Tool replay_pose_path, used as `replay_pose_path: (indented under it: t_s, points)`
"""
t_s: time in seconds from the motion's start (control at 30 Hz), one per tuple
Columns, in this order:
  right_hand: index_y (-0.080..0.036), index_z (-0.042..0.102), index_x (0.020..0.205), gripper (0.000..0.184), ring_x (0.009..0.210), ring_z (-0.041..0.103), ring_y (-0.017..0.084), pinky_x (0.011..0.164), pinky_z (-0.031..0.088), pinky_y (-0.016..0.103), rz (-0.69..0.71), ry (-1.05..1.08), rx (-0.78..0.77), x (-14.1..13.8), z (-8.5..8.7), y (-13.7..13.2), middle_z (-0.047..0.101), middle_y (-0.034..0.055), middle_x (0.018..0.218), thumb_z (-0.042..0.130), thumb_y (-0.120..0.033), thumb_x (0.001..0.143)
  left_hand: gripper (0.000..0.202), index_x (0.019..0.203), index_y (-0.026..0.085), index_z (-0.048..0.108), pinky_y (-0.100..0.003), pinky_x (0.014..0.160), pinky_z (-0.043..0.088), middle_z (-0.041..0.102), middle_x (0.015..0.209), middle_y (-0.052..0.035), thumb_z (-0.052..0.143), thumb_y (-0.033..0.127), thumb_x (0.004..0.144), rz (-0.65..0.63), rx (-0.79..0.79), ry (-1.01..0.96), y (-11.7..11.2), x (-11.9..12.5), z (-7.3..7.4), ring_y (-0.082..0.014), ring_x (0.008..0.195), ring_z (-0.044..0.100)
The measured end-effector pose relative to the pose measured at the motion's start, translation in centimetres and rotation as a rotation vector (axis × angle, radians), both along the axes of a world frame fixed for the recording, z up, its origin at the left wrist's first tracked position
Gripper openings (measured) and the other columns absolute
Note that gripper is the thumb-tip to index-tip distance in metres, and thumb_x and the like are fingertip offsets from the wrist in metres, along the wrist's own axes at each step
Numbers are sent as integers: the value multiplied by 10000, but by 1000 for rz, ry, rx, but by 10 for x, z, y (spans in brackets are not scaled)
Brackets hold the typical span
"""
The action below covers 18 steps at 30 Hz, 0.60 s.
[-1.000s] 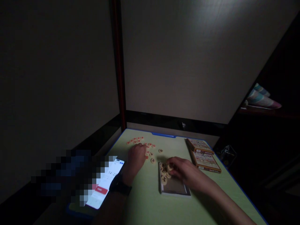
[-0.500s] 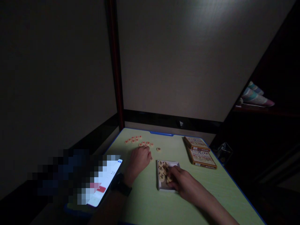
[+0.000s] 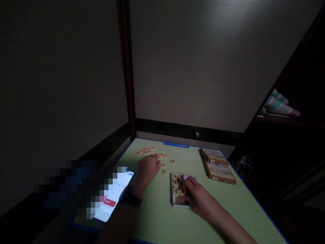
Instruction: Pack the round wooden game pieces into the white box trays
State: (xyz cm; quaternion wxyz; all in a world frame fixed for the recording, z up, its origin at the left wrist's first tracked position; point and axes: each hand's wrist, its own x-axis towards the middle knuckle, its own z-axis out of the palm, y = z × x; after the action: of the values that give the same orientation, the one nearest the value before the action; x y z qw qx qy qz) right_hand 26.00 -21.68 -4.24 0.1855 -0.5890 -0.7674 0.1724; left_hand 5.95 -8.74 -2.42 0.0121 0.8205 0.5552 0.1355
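grip unclear on both: right hand (image 3: 203,200) touches xiangqi discs (image 3: 175,184) in the tray (image 3: 177,203), left hand (image 3: 148,169) covers loose discs (image 3: 164,171); light, hard, pinch rims.

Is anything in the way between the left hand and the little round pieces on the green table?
Nothing visible is. The left hand lies on the green table right next to the loose round pieces. The small tray sits off to the side, under the right hand.
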Motion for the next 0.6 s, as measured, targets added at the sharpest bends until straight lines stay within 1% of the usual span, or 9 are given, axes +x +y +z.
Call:
replay_pose_path:
  t_s: [0.13, 0.2, 0.3, 0.4, 0.5, 0.6]
  points:
    - [-210, 463, 869, 261, 918, 568, 205, 813, 443, 307, 4, 3, 4, 1, 0, 0, 527, 62, 1016, 574, 9, 781, 283, 1052, 153, 674, -333, 809, 496, 699, 1062, -133, 419, 238, 964, 91, -3, 42, 9, -10, 1, -254, 992, 667]
    - [-209, 464, 869, 266, 914, 568, 204, 807, 444, 304, 4, 1, 10, 2, -1, 0, 526, 62, 1015, 572, 15, 778, 291, 1035, 148, 681, -345, 804, 500, 696, 1049, -141, 405, 202, 961, 100, -37, 76, 13, -16, 1, -263, 994, 665]
    - [-209, 470, 871, 259, 899, 568, 199, 798, 445, 298, 14, 3, 13, 3, -1, 0, 529, 58, 1000, 567, 14, 782, 295, 1034, 161, 690, -342, 811, 496, 697, 1043, -137, 407, 151, 950, 67, -79, 104, 14, -20, 1, -255, 1002, 662]
    - [-205, 480, 879, 252, 896, 572, 196, 804, 450, 300, 22, 11, 2, 4, 2, -2, 535, 59, 1003, 568, 9, 781, 259, 1074, 172, 689, -333, 857, 486, 701, 1072, -127, 467, 167, 941, 1, -96, 98, 13, -20, -2, -243, 1047, 644]
    - [-206, 481, 868, 254, 899, 570, 194, 806, 455, 301, 30, 16, 2, 5, 7, -4, 539, 60, 1008, 571, 9, 767, 224, 1048, 173, 700, -329, 881, 482, 707, 1065, -117, 509, 205, 935, -59, -95, 88, 12, -16, -7, -236, 1046, 637]
    - [-210, 473, 846, 258, 891, 568, 188, 789, 455, 295, 32, 27, 20, 6, 10, -5, 542, 51, 994, 565, 14, 755, 240, 1035, 179, 703, -324, 903, 477, 704, 1067, -110, 490, 154, 927, -104, -79, 79, 11, -13, -14, -224, 1042, 630]
